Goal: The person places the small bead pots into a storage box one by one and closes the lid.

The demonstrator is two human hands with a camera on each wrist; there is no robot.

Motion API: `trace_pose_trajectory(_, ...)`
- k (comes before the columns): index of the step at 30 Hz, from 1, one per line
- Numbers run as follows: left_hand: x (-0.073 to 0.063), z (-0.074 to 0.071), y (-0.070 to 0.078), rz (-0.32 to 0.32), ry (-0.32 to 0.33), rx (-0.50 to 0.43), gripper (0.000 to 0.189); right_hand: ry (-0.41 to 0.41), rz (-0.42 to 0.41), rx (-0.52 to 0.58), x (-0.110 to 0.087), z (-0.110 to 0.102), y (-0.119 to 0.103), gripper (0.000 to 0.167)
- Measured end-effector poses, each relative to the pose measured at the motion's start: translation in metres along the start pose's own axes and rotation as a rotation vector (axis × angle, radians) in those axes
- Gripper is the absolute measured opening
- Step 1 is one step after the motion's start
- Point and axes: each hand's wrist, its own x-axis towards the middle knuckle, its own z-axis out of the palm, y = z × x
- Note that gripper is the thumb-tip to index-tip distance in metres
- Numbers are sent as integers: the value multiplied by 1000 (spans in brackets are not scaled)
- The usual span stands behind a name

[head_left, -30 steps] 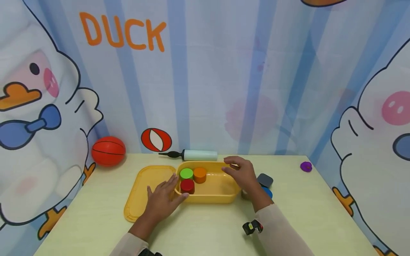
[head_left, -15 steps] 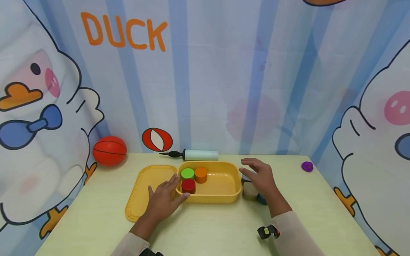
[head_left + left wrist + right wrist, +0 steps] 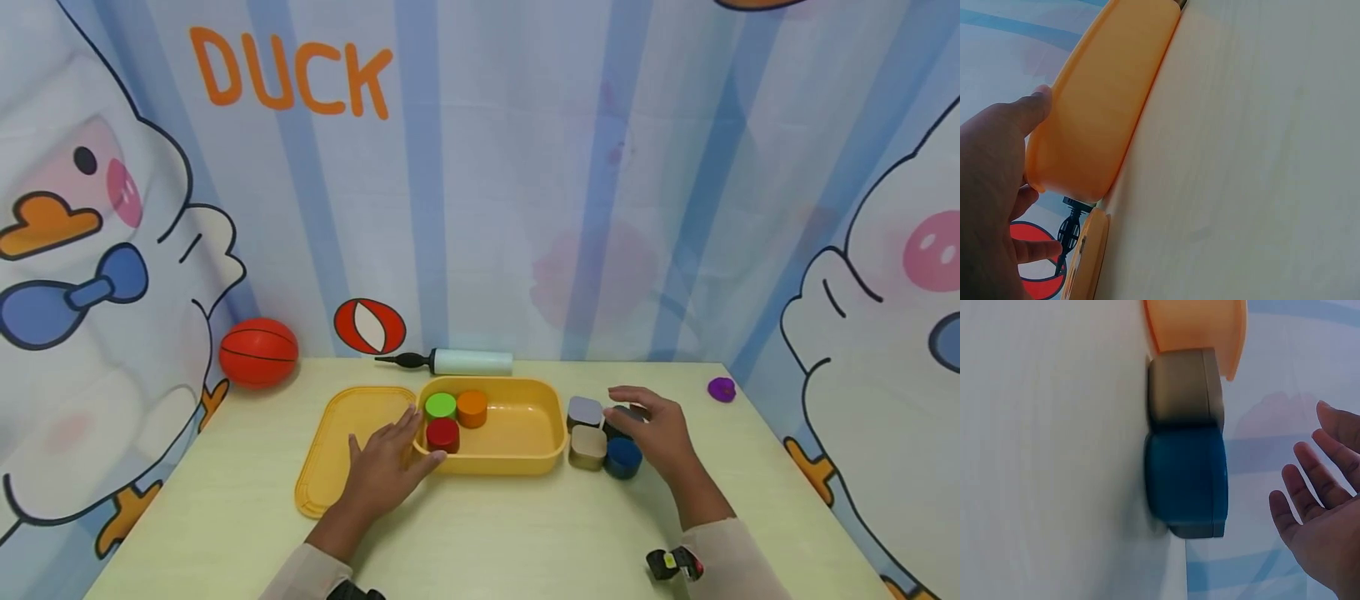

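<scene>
My left hand (image 3: 384,477) rests against the left end of a yellow plastic box (image 3: 517,467), fingers extended, thumb (image 3: 1038,106) at the rim. Inside the box stand a green round piece (image 3: 440,406), an orange one (image 3: 472,410) and a red one (image 3: 443,436). Right of the box sit a grey rounded-square piece (image 3: 585,409), a beige one (image 3: 588,446), a round blue one (image 3: 623,458) and a dark one (image 3: 616,425). The dark piece is partly covered by my right hand (image 3: 663,437), whose relaxed, spread fingers hover above it, holding nothing.
A yellow lid (image 3: 326,475) lies left of the box, partly behind my left hand. A hand pump (image 3: 472,362) lies along the back edge. A red ball (image 3: 258,353) is at the back left, a small purple object (image 3: 722,389) at the back right.
My right hand has moved right from over the box to over the group of pieces beside it, uncovering the grey, beige and blue ones. My left hand has stayed put.
</scene>
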Motion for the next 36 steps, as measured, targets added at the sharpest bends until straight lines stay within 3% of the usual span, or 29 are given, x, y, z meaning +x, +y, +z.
trace_pose_trajectory(9, 1, -1, 5, -28, -15, -8, 87, -26, 0, -84, -17, -18, 23, 39)
trace_pose_trajectory(21, 0, -1, 5, -9, -6, -5, 88, -37, -8, -30, -35, -27, 43, 33)
trace_pose_trajectory(28, -2, -2, 6, -4, -3, -7, 88, -46, -4, 11, -37, -24, 63, 31)
trace_pose_trajectory(36, -2, -4, 7, -13, -5, -4, 87, -97, -54, 65, -38, -22, 75, 31)
